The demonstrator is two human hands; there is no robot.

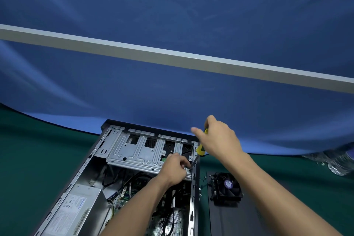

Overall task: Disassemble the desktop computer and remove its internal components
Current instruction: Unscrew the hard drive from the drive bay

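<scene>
An open desktop computer case (87, 166) lies on its side on the green table. A silver drive cage (134, 151) spans its far end; a grey power supply (76, 210) sits near left, with the motherboard (172, 222) and cables beside it. My right hand (218, 138) grips a yellow-and-black screwdriver (201, 149), whose shaft slants down to the cage's near right corner. My left hand (175, 168) has its fingers curled at that same corner, next to the screwdriver tip; what they pinch is hidden.
A black cooler fan (228, 188) rests on the dark side panel (229, 216) to the right of the case. Clear plastic bottles (337, 163) lie at the far right edge. A blue cloth backdrop (172, 92) with a grey bar rises behind the table.
</scene>
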